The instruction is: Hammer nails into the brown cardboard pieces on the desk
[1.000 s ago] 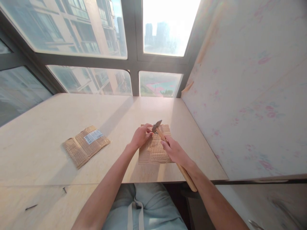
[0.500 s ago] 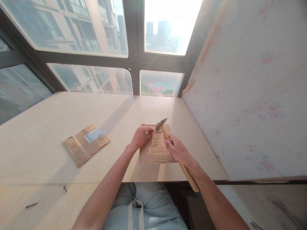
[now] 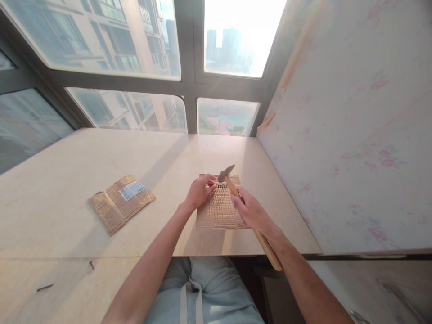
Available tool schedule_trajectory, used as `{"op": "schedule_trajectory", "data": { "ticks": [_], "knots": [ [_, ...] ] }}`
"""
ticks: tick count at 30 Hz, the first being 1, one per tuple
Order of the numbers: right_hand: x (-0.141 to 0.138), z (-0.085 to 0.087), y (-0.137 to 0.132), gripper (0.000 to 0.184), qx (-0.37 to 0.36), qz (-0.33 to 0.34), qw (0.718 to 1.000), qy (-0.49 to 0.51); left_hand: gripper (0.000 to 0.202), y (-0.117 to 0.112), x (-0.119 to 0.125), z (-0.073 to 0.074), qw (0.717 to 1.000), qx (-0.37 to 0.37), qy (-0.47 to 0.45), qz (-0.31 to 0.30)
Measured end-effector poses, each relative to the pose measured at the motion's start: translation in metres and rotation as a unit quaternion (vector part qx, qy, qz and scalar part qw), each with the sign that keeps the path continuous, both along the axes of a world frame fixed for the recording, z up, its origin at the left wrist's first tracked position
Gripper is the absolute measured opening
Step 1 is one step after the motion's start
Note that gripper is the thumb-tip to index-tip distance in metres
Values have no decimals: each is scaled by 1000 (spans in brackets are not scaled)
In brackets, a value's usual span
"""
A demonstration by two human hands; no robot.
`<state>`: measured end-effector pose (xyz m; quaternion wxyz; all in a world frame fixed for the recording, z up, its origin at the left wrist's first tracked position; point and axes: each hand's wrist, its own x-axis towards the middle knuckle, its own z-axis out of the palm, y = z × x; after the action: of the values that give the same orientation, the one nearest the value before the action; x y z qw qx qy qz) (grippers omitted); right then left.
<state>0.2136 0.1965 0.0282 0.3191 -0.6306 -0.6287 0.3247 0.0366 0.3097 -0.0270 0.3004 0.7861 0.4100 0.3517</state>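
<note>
My right hand point(image 3: 249, 208) is wrapped round the wooden handle of a hammer point(image 3: 266, 249). The hammer's metal head is held just above the far part of a corrugated cardboard sheet point(image 3: 204, 220). Rows of small dark holes or marks cover the sheet's middle. Near its far edge a short row of dark nails point(image 3: 222, 186) stands up. At the left end of that row, my left hand point(image 3: 199, 192) has thumb and fingers pinched together; anything between the fingertips is too small to make out.
A folded brown cardboard packet point(image 3: 116, 204) with a white label lies to the left on the pale tabletop point(image 3: 67, 166). Two loose nails, one dark nail point(image 3: 45, 287) and another nail point(image 3: 91, 265), lie at the near left. Windows rise behind; a papered wall point(image 3: 354, 135) borders the right.
The hammer head has risen very slightly. My left fingertips have shifted a little at the row of nails; the cardboard sheet stays in place.
</note>
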Motion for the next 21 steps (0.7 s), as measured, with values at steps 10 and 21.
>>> {"op": "schedule_trajectory", "data": {
  "ticks": [10,21],
  "knots": [
    [-2,2,6,17,-1,25,999,-24,17,0,0,0,999,22,23,16],
    [-7,-4,6,16,5,31,999,-43,15,2,-1,-3,999,21,23,17]
  ]
}}
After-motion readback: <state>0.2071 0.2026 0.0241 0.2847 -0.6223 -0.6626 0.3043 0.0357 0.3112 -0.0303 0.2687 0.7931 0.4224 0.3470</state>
